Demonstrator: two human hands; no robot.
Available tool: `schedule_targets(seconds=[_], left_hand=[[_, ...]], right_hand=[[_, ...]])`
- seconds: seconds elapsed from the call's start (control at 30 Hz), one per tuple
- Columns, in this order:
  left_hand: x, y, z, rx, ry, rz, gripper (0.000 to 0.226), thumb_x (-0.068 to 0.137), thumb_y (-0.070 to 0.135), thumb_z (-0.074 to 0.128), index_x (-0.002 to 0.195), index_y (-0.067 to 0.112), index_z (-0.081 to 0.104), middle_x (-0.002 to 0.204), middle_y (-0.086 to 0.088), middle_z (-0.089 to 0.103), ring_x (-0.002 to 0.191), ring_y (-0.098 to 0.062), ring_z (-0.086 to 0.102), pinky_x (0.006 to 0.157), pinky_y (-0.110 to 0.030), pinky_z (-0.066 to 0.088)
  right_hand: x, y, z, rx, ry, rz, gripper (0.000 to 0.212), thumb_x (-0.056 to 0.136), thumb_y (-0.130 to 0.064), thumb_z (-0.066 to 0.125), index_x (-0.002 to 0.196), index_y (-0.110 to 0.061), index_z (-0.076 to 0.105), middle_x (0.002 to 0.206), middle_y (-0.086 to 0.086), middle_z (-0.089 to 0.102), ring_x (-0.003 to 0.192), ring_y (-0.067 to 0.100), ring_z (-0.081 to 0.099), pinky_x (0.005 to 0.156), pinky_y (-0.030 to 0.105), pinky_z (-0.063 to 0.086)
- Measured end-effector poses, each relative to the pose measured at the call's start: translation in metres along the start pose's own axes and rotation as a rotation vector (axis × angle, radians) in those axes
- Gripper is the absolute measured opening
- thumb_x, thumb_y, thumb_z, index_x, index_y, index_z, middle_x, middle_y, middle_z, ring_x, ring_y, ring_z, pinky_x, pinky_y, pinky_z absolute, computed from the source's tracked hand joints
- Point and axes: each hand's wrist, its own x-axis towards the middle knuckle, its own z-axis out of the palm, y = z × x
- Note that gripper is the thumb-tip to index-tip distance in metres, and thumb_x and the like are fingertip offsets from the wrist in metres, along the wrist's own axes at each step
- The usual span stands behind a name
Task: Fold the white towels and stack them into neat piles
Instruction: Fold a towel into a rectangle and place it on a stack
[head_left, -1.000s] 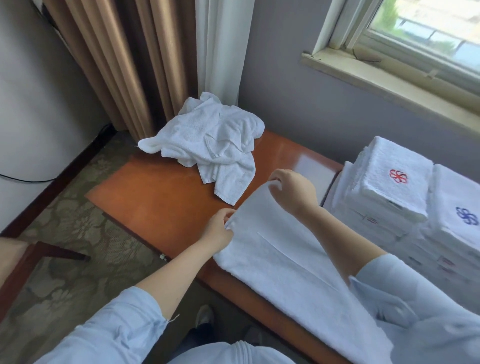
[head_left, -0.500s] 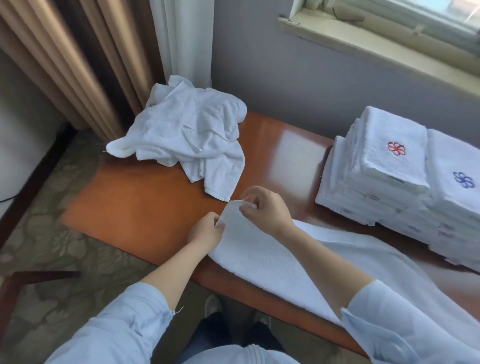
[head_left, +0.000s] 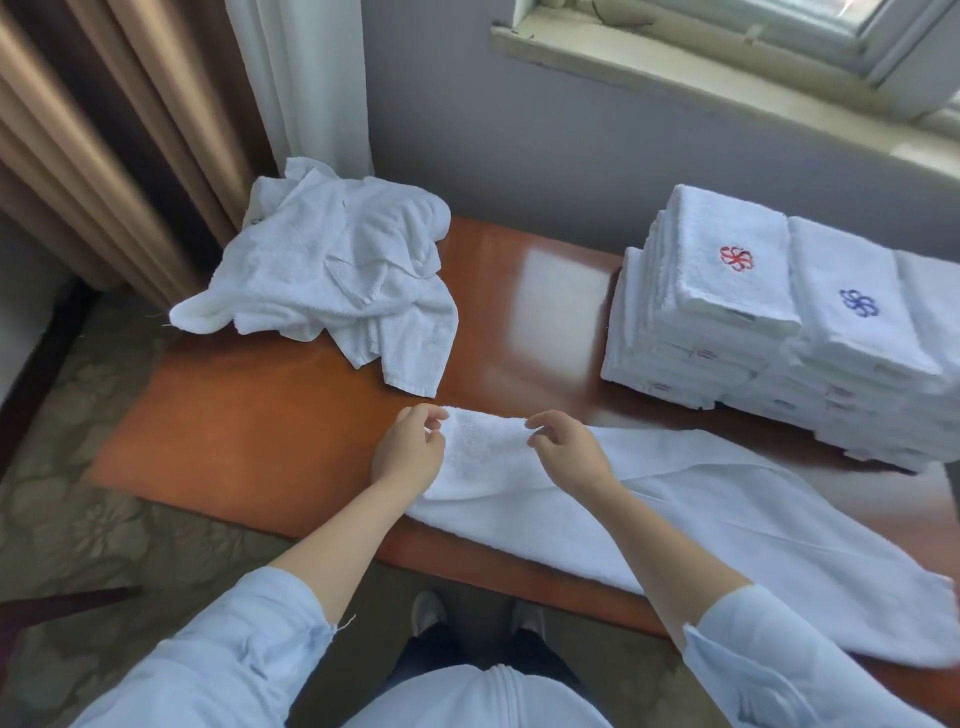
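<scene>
A long white towel (head_left: 675, 509) lies folded lengthwise along the front of the wooden table (head_left: 249, 431), its right end reaching the table's edge. My left hand (head_left: 410, 452) pinches the near-left corner of the towel's left end. My right hand (head_left: 569, 449) pinches the far corner of the same end with thumb and curled fingers. The end sits low, just on the table between the hands. A crumpled heap of unfolded white towels (head_left: 332, 275) lies at the back left. Stacks of folded towels (head_left: 727, 312) stand at the right, the top ones with red and blue emblems.
A grey wall and a window sill (head_left: 701, 67) run behind the table. Curtains (head_left: 156, 130) hang at the back left. Patterned carpet (head_left: 93, 530) lies left of and below the table, with a dark chair leg (head_left: 62, 605) at the lower left.
Both hands have lowered the towel's left end from the air down to the table. The view has tilted down and to the right.
</scene>
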Motion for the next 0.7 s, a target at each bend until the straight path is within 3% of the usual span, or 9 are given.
schedule_targets(seconds=[0.13,0.27,0.47,0.57,0.7], left_hand=[[-0.013,0.034,0.033,-0.01,-0.16,0.152,0.03,0.094,0.012,0.045,0.109,0.034,0.06,0.112,0.019,0.055,0.088,0.0,0.055,0.072,-0.024,0.049],[-0.026,0.076,0.07,0.049,-0.296,0.301,0.029,0.092,0.012,0.046,0.106,0.033,0.061,0.111,0.018,0.056,0.093,-0.004,0.055,0.081,-0.028,0.051],[-0.046,0.141,0.13,0.149,-0.455,0.485,0.028,0.092,0.013,0.045,0.105,0.032,0.061,0.107,0.017,0.055,0.091,-0.003,0.056,0.076,-0.024,0.046],[-0.054,0.173,0.163,0.201,-0.502,0.542,0.026,0.093,0.017,0.046,0.107,0.032,0.062,0.108,0.017,0.055,0.094,-0.005,0.057,0.081,-0.029,0.05],[-0.065,0.215,0.211,0.267,-0.519,0.594,0.024,0.093,0.018,0.048,0.107,0.03,0.062,0.111,0.013,0.057,0.099,-0.008,0.057,0.085,-0.032,0.049]], right_hand=[[-0.02,0.042,-0.024,-0.119,0.102,-0.034,0.031,0.092,-0.015,0.049,0.116,-0.025,0.065,0.11,-0.011,0.063,0.095,0.008,0.056,0.074,0.024,0.042],[-0.04,0.089,-0.059,-0.137,0.158,0.02,0.03,0.094,-0.016,0.05,0.119,-0.023,0.064,0.12,-0.007,0.061,0.111,0.01,0.056,0.087,0.029,0.047],[-0.07,0.16,-0.118,-0.066,0.27,0.133,0.03,0.096,-0.019,0.05,0.122,-0.025,0.062,0.123,-0.008,0.061,0.113,0.01,0.055,0.085,0.029,0.046],[-0.078,0.196,-0.149,-0.057,0.293,0.173,0.031,0.096,-0.02,0.05,0.125,-0.024,0.061,0.125,-0.006,0.06,0.114,0.013,0.056,0.082,0.027,0.043],[-0.084,0.241,-0.191,-0.056,0.329,0.205,0.032,0.094,-0.02,0.05,0.123,-0.025,0.062,0.125,-0.006,0.061,0.114,0.013,0.056,0.091,0.031,0.047]])
